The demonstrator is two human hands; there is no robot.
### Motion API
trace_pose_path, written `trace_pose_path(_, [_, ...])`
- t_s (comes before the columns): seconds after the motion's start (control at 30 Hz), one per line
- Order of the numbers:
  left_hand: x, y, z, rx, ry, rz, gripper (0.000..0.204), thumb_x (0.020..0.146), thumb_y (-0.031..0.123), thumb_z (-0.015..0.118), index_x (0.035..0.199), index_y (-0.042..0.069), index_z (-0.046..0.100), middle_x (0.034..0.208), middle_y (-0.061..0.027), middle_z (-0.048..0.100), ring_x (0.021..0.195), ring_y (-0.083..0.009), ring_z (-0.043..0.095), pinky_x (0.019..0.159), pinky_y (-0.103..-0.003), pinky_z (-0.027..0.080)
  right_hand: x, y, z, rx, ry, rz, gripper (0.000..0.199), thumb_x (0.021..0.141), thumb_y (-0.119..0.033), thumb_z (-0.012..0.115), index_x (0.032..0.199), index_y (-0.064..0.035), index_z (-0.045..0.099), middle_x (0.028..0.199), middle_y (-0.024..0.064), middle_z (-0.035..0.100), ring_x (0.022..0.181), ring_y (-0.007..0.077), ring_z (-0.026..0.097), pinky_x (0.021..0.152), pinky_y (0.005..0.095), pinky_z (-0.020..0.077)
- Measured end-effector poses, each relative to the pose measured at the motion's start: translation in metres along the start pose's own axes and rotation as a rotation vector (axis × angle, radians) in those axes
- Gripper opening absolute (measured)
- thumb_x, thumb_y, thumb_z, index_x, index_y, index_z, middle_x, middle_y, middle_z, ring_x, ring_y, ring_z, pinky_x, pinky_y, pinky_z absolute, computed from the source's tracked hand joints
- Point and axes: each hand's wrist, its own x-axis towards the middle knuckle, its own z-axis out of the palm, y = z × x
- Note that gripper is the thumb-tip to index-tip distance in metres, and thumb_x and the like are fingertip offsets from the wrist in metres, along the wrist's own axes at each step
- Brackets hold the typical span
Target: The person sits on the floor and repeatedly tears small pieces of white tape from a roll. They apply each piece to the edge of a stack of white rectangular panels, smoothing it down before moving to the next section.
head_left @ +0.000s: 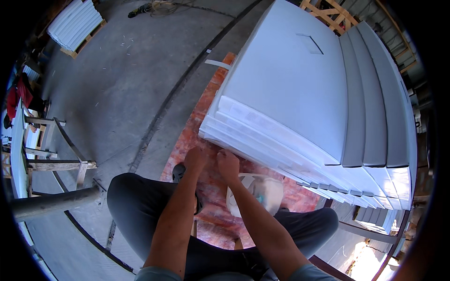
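Observation:
My left hand (196,159) is closed, its fingers curled, close to the near corner of a tall stack of white panels (290,89). Just to its right, my right hand (228,163) is also closed, by the lower edge of the same stack. Whatever the fingers of either hand pinch is hidden or too small to make out. Both hands are over a red-orange marbled board (187,143) that lies under the stack. Beneath my right forearm stands a whitish translucent container (269,196) with some bluish content.
A white strip (218,64) sticks out past the board's far left edge. Grey panels (370,103) lean along the stack's right side. A dark cable (161,110) crosses the concrete floor. At left are a wooden frame (61,165) and a thick pipe (56,202); farther off, a pallet of white sheets (75,25).

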Motion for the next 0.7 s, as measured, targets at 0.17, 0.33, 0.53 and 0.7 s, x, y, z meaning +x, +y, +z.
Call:
trace_pose_path(0.17, [0.004,-0.044,0.035,0.061,-0.109,0.132,0.042,0.090,0.040,0.051,0.109,0.006,0.068,0.111,-0.0208,0.067,0.106,-0.0394,0.063,0.088,-0.050,0.050,0.029,-0.060,0.013,-0.076,-0.271,-0.288,0.045,0.084,-0.026,0.061,0.120,0.0013,0.059,0.102,0.0242,0.067,0.095,0.0417,0.063,0.085,0.0438,0.0494])
trace_pose_path(0.33, [-0.022,-0.014,0.008,-0.015,-0.039,0.124,0.043,0.089,0.042,0.053,0.111,0.007,0.067,0.111,-0.0221,0.067,0.107,-0.0385,0.063,0.088,-0.049,0.051,0.033,-0.067,0.046,0.065,-0.293,-0.317,0.048,0.085,-0.024,0.062,0.125,0.0017,0.056,0.105,0.0229,0.067,0.101,0.0373,0.065,0.088,0.0393,0.0503])
trace_pose_path(0.53, [-0.037,0.003,0.001,0.011,-0.257,0.362,0.037,0.089,0.036,0.054,0.109,0.008,0.068,0.111,-0.0212,0.067,0.104,-0.0374,0.064,0.086,-0.049,0.051,-0.020,-0.041,-0.022,0.222,-0.237,-0.114,0.033,0.088,-0.019,0.063,0.115,0.0016,0.064,0.099,0.0176,0.070,0.093,0.0238,0.068,0.083,0.0337,0.0521])
trace_pose_path(0.7, [-0.055,0.039,0.031,-0.011,-0.456,0.678,0.035,0.095,0.036,0.050,0.096,0.003,0.064,0.087,-0.0157,0.067,0.072,-0.0315,0.064,0.066,-0.044,0.052,-0.043,0.009,-0.096,0.223,-0.106,0.037,0.030,0.089,-0.018,0.064,0.112,0.0020,0.065,0.094,0.0122,0.070,0.086,0.0163,0.066,0.075,0.0304,0.0521])
